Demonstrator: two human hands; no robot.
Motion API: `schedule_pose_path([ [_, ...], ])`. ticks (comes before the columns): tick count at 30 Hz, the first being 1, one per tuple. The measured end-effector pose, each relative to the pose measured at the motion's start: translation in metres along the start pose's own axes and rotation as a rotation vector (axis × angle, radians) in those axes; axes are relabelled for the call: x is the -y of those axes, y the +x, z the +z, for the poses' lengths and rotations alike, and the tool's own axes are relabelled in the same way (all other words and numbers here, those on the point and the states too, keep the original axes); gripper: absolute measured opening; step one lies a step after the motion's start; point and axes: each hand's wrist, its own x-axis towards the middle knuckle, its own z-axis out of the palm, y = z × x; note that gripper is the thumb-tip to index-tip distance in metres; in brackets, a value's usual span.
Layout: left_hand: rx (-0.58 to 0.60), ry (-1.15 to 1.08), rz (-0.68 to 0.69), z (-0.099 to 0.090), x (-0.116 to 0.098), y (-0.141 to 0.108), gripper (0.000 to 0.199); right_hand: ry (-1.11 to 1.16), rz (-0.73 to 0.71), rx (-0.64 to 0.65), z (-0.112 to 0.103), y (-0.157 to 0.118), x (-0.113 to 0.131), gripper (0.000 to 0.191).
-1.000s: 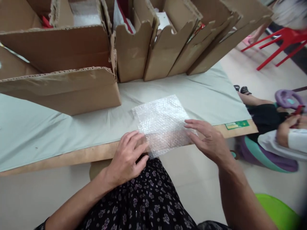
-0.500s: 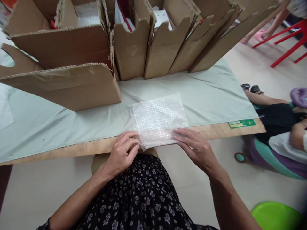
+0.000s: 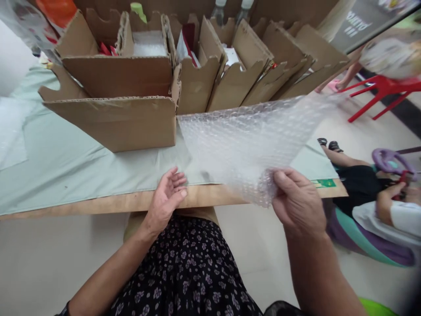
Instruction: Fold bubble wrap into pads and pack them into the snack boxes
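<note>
A clear sheet of bubble wrap (image 3: 243,140) spreads in the air above the table's front edge, unfolded and partly blurred. My right hand (image 3: 297,199) grips its lower right corner between thumb and fingers. To the left, my left hand (image 3: 167,193) is palm up with its fingers apart and nothing in it, over the wooden table edge (image 3: 128,202). Behind the sheet and to its left stands an open cardboard box (image 3: 131,125).
Several narrow cardboard boxes (image 3: 194,90) line the back of the green cloth (image 3: 75,175). Bubble wrap (image 3: 11,131) lies at far left. On the right are a red stool (image 3: 383,90) and a seated person (image 3: 368,184) holding something red.
The bubble wrap has gone from lying folded flat to spread open and lifted at my right hand. My left hand has let go and turned palm up. The view has shifted slightly.
</note>
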Motion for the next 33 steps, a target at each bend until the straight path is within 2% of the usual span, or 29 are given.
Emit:
schedule_pose_path([
  [2, 0.018, -0.083, -0.070, 0.002, -0.001, 0.002, 0.067, -0.007, 0.010, 0.007, -0.001, 0.002, -0.005, 0.035],
  [4, 0.053, -0.156, -0.133, 0.003, -0.003, 0.004, 0.067, 0.021, -0.039, -0.024, -0.001, 0.000, -0.003, 0.034],
  [6, 0.101, -0.238, -0.202, 0.004, -0.007, 0.008, 0.067, -0.005, -0.160, -0.028, 0.001, -0.006, 0.007, 0.024],
  [7, 0.119, -0.283, -0.237, 0.003, -0.010, 0.009, 0.066, -0.066, -0.248, 0.029, 0.004, -0.011, 0.015, 0.015],
  [8, 0.127, -0.330, -0.269, 0.002, -0.012, 0.011, 0.065, -0.160, -0.351, 0.142, 0.008, -0.017, 0.024, 0.008],
  [11, 0.119, -0.464, -0.346, -0.007, -0.017, 0.011, 0.067, -0.512, -0.657, 0.678, 0.032, -0.036, 0.041, 0.017],
  [13, 0.124, -0.519, -0.376, -0.018, -0.018, 0.006, 0.072, -0.655, -0.744, 0.944, 0.052, -0.047, 0.040, 0.019],
  [16, 0.174, -0.570, -0.404, -0.041, -0.018, -0.011, 0.077, -0.684, -0.688, 1.160, 0.082, -0.061, 0.023, 0.017],
  [19, 0.190, -0.620, -0.394, -0.064, -0.022, -0.028, 0.082, -0.612, -0.592, 1.298, 0.100, -0.070, 0.004, 0.054],
  [20, 0.182, -0.630, -0.384, -0.070, -0.025, -0.033, 0.082, -0.591, -0.564, 1.300, 0.101, -0.070, -0.001, 0.062],
  [22, 0.150, -0.638, -0.358, -0.079, -0.030, -0.039, 0.079, -0.574, -0.512, 1.210, 0.095, -0.065, -0.011, 0.058],
  [23, 0.132, -0.639, -0.353, -0.081, -0.032, -0.041, 0.077, -0.589, -0.488, 1.116, 0.090, -0.060, -0.017, 0.052],
  [25, 0.091, -0.640, -0.351, -0.084, -0.034, -0.043, 0.074, -0.664, -0.470, 0.846, 0.077, -0.046, -0.032, 0.045],
  [28, 0.041, -0.647, -0.366, -0.083, -0.032, -0.044, 0.068, -0.844, -0.494, 0.503, 0.069, -0.022, -0.057, 0.050],
  [31, 0.024, -0.636, -0.364, -0.082, -0.029, -0.044, 0.062, -0.965, -0.536, 0.382, 0.085, -0.005, -0.076, 0.055],
  [33, 0.030, -0.611, -0.359, -0.081, -0.029, -0.046, 0.061, -0.967, -0.562, 0.370, 0.100, -0.001, -0.081, 0.042],
])
